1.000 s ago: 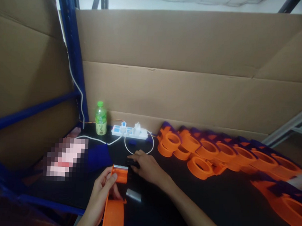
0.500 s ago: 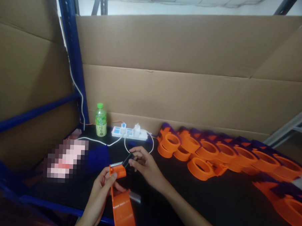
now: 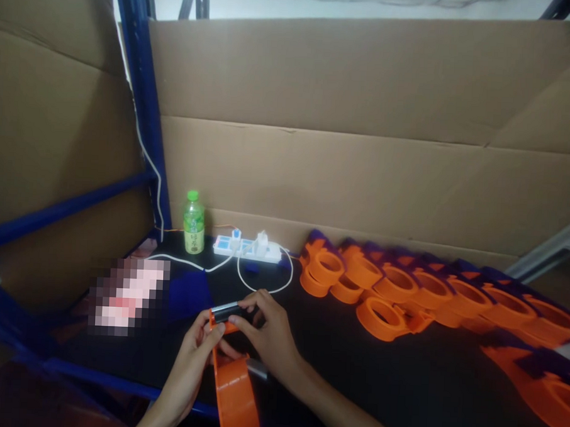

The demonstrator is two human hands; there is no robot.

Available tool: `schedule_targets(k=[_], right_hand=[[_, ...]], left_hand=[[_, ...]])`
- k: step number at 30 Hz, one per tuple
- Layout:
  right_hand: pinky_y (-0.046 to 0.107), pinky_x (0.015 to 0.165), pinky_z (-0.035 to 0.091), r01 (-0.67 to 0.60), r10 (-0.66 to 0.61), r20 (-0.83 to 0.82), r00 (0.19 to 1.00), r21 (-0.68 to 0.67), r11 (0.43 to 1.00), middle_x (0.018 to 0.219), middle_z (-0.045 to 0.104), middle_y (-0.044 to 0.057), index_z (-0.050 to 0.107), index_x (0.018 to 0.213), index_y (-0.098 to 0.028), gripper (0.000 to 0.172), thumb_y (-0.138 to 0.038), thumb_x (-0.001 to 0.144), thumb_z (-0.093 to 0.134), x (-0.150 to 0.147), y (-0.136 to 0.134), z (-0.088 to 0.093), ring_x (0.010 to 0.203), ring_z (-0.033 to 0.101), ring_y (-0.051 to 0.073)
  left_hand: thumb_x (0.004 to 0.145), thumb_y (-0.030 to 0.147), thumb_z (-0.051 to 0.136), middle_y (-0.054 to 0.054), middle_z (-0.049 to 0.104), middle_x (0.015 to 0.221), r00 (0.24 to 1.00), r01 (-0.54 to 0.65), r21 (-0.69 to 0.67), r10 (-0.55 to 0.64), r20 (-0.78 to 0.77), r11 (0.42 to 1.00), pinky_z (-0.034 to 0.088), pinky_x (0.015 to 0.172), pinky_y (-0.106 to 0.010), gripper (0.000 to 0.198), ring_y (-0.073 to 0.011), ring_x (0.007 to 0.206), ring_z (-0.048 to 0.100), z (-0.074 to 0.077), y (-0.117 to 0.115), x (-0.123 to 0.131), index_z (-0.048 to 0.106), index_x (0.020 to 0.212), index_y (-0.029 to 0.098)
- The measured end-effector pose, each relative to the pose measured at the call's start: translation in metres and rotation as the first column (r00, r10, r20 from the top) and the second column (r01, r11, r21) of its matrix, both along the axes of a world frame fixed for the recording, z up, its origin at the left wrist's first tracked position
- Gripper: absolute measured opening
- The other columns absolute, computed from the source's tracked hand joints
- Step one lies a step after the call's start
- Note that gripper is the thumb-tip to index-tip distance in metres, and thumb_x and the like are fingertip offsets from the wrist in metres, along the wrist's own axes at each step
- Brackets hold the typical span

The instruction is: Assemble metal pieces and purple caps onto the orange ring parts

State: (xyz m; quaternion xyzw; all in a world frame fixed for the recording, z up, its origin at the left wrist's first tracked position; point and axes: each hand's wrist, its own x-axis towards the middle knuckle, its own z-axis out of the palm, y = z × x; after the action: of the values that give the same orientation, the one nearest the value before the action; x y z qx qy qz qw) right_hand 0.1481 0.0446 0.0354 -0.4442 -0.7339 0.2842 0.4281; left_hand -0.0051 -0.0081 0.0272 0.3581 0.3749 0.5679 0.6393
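My left hand grips an orange tape dispenser by its neck, just above the black table near the front edge. My right hand pinches a small black part and holds it against the dispenser's toothed top end. Both hands meet at that end, fingers curled.
A long row of several orange dispensers runs along the back right. A green bottle and a white power strip with cables stand at the back. A blue rack post and cardboard walls enclose the table.
My right hand lifted the black part off the table and brought it to the dispenser's toothed end. The dispenser tilted slightly in my left hand.
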Motion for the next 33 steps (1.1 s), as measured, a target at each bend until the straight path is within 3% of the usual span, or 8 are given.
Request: schedule_targets(k=[10, 15, 18, 22, 27, 33], right_hand=[[0.032, 0.066, 0.046, 0.018, -0.028, 0.055, 0.998, 0.189, 0.982, 0.079, 0.057, 0.003, 0.062, 0.080, -0.022, 0.018, -0.039, 0.084, 0.069, 0.000, -0.001, -0.009, 0.075, 0.054, 0.018], [0.037, 0.076, 0.051, -0.051, 0.034, 0.063, 0.997, 0.298, 0.953, 0.088, 0.062, 0.006, 0.069, 0.100, -0.024, 0.013, -0.030, 0.090, 0.063, -0.001, -0.006, -0.006, 0.085, 0.059, 0.021], [0.033, 0.075, 0.053, -0.070, 0.070, 0.010, 0.998, 0.282, 0.957, 0.096, 0.061, 0.006, 0.069, 0.108, -0.027, 0.018, -0.027, 0.092, 0.060, -0.004, -0.011, -0.005, 0.086, 0.061, 0.019], [0.029, 0.067, 0.053, -0.052, 0.053, 0.005, 0.999, 0.251, 0.967, 0.091, 0.059, 0.005, 0.069, 0.106, -0.025, 0.018, -0.028, 0.091, 0.061, -0.006, -0.012, -0.005, 0.077, 0.060, 0.015], [0.026, 0.064, 0.052, -0.025, 0.017, 0.036, 0.999, 0.226, 0.974, 0.082, 0.057, 0.003, 0.070, 0.089, -0.022, 0.013, -0.029, 0.092, 0.060, -0.005, -0.012, -0.004, 0.072, 0.058, 0.014], [0.023, 0.056, 0.051, -0.064, 0.068, -0.015, 0.998, 0.208, 0.976, 0.080, 0.057, 0.001, 0.070, 0.091, -0.022, 0.017, -0.028, 0.094, 0.055, -0.008, -0.020, -0.001, 0.063, 0.058, 0.011]], left_hand=[[0.087, 0.040, 0.062, -0.001, 0.073, 0.067, 0.998, 0.015, 0.019, -0.013, -0.068, 1.000, 0.051, 0.078, -0.030, 0.036, -0.0196, 0.070, 0.071, 0.001, 0.000, -0.001, 0.060, 0.116, 0.019], [0.086, 0.042, 0.064, 0.000, 0.070, 0.065, 1.000, 0.001, -0.027, -0.002, -0.016, 1.000, 0.052, 0.076, -0.031, 0.040, -0.0189, 0.067, 0.069, -0.014, 0.003, 0.000, 0.060, 0.118, 0.018], [0.084, 0.040, 0.066, 0.001, 0.068, 0.066, 0.998, 0.032, -0.057, -0.029, 0.050, 0.998, 0.052, 0.068, -0.027, 0.044, -0.0152, 0.059, 0.065, -0.016, 0.003, 0.002, 0.058, 0.122, 0.018], [0.084, 0.037, 0.067, 0.002, 0.066, 0.070, 0.991, 0.017, -0.066, -0.009, 0.132, 0.998, 0.050, 0.060, -0.023, 0.039, -0.0115, 0.055, 0.061, -0.012, 0.001, 0.003, 0.060, 0.118, 0.020], [0.084, 0.042, 0.066, -0.001, 0.069, 0.072, 0.999, -0.028, -0.051, 0.030, 0.041, 0.998, 0.052, 0.062, -0.025, 0.044, -0.0137, 0.057, 0.064, -0.016, 0.001, 0.003, 0.060, 0.122, 0.020], [0.076, 0.042, 0.074, -0.010, 0.074, 0.106, 0.989, -0.088, -0.101, 0.099, 0.108, 0.991, 0.055, 0.072, -0.030, 0.056, -0.0194, 0.075, 0.071, -0.021, 0.003, 0.000, 0.061, 0.127, 0.023]])
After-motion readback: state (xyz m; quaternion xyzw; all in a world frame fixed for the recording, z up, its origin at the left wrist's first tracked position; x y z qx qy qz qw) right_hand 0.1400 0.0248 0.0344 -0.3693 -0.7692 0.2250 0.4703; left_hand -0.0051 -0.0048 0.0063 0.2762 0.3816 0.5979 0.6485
